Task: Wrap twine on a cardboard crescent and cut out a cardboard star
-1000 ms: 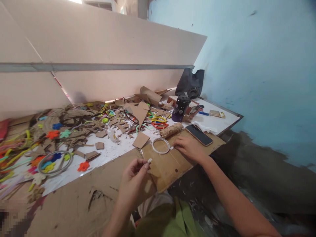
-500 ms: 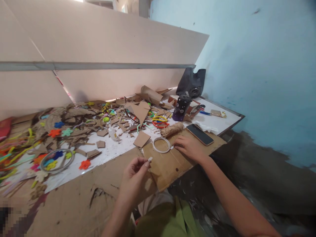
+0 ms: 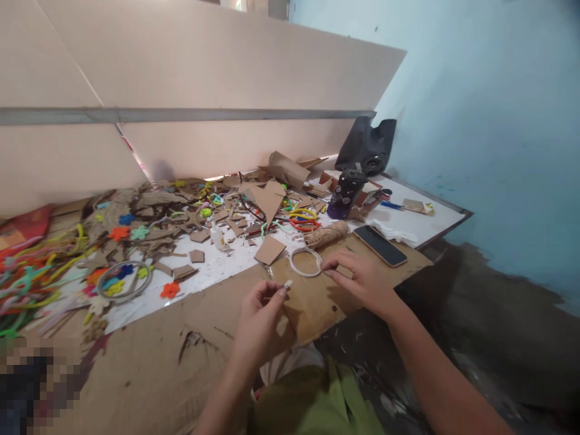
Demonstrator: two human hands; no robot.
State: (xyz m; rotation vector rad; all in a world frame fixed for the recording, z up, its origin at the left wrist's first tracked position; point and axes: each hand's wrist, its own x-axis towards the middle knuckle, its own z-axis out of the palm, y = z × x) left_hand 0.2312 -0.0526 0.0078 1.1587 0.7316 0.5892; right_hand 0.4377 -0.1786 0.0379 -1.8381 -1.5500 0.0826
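My left hand point(image 3: 267, 305) is closed in a pinch on a small white piece point(image 3: 288, 284), which pokes out past thumb and forefinger above the cardboard. At the right side of a white ring point(image 3: 306, 263), my right hand point(image 3: 357, 278) has its thumb and forefinger pressed together. A small whitish piece shows at those fingertips, partly hidden by them. The ring lies flat on a brown cardboard sheet point(image 3: 312, 311); whether the right fingertips touch it I cannot tell. Behind the ring is a roll of twine point(image 3: 327, 234).
Right of the twine lies a phone point(image 3: 379, 245); a dark tumbler point(image 3: 347, 194) stands behind. A square cardboard piece point(image 3: 270, 250) and a small glue bottle point(image 3: 218, 237) are left of the ring. Cardboard scraps, colourful felt flowers and another ring point(image 3: 124, 281) cover the left side.
The view has shifted slightly, so things sit farther right. My right fingers have drawn together in a pinch, lifting the small white piece by the ring. My left hand keeps its pinch.
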